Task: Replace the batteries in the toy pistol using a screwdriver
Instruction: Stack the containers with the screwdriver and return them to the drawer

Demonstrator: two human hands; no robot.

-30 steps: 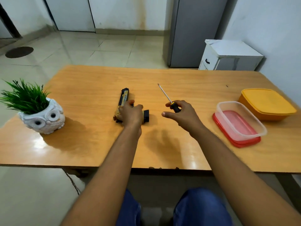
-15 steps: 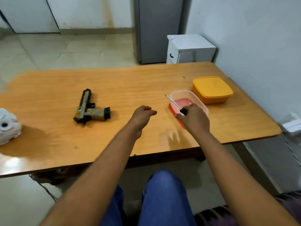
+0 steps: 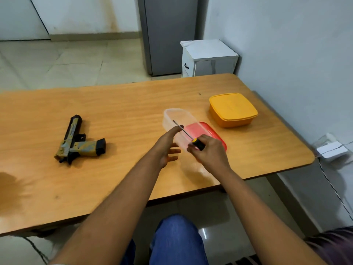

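The tan and black toy pistol (image 3: 76, 142) lies on its side on the left part of the wooden table (image 3: 124, 104), with no hand on it. My right hand (image 3: 209, 155) grips the black and yellow handle of the screwdriver (image 3: 197, 144), whose thin shaft points up and left over a clear plastic container (image 3: 176, 117). My left hand (image 3: 168, 147) has straight fingers, the upper ones touching the near left side of that container. The container looks blurred and sits partly off a red lid (image 3: 209, 131) beneath it.
A closed yellow box (image 3: 233, 109) stands right of the clear container near the wall. Beyond the table are a small white cabinet (image 3: 208, 58) and a grey fridge (image 3: 170, 35). A white adapter with a cable (image 3: 331, 150) lies past the table's right edge.
My left hand let go of the pistol and moved right to the clear container. My right hand carried the screwdriver there too. The container shifted left off the red lid. The view swung right.
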